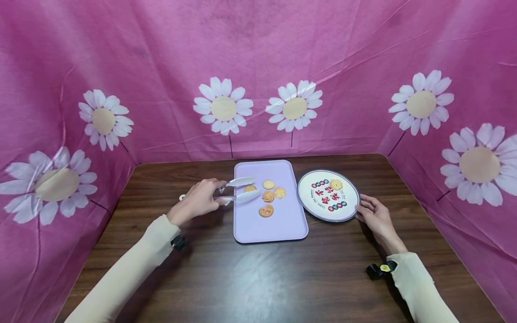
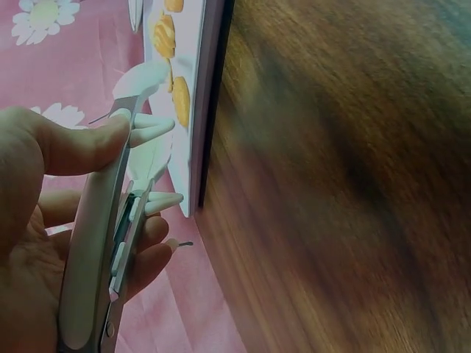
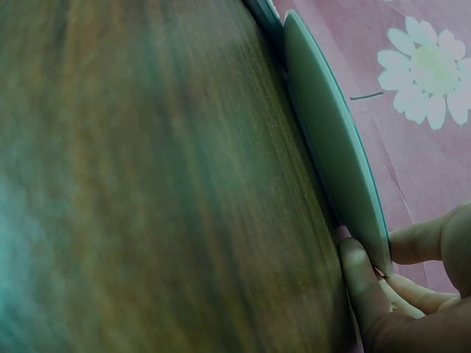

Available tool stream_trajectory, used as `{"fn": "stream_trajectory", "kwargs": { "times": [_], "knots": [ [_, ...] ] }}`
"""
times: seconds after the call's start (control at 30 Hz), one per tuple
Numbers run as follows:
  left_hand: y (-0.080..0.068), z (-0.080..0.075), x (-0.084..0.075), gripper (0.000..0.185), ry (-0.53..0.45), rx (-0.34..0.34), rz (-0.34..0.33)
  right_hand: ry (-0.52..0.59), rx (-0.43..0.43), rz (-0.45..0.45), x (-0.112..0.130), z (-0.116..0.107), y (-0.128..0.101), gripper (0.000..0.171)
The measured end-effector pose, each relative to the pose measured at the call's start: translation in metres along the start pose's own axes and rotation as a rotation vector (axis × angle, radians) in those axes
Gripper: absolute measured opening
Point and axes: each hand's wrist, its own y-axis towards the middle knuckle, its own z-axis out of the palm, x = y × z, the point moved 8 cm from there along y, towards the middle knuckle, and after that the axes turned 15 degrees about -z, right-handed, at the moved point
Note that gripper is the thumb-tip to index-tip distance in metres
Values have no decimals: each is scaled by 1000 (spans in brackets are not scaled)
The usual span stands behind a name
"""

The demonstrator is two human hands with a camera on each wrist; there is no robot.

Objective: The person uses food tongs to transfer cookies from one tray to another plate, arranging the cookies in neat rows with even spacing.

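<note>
My left hand [image 1: 198,199] grips a pair of tongs [image 2: 92,250] with pale tips, thumb on one arm and fingers around the other. The spread tips reach over the left side of a lilac tray [image 1: 270,231], with a round cookie [image 1: 250,188] between them. Right of it on the tray lie a plain round cookie [image 1: 268,184], a swirled cookie [image 1: 268,196], a flower-shaped cookie [image 1: 279,193] and, lower, a pretzel-shaped cookie [image 1: 266,211]. At the right, my right hand [image 1: 377,220] pinches the rim of a white plate [image 1: 323,208] bearing one flower-shaped cookie [image 1: 336,184].
Tray and plate stand side by side toward the back of a dark wooden table [image 1: 266,278]. A pink cloth [image 1: 258,40] printed with large white daisies hangs behind the table and on both sides.
</note>
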Motion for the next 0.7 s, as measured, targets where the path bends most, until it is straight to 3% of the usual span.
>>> {"fn": "stream_trajectory", "kwargs": {
  "times": [0.3, 0.7],
  "knots": [
    [-5, 1, 5, 54, 46, 15, -32, -12, -7, 3, 3, 0, -1, 61],
    [-6, -1, 0, 44, 67, 18, -17, 27, -21, 18, 0, 0, -1, 61]
  ]
}}
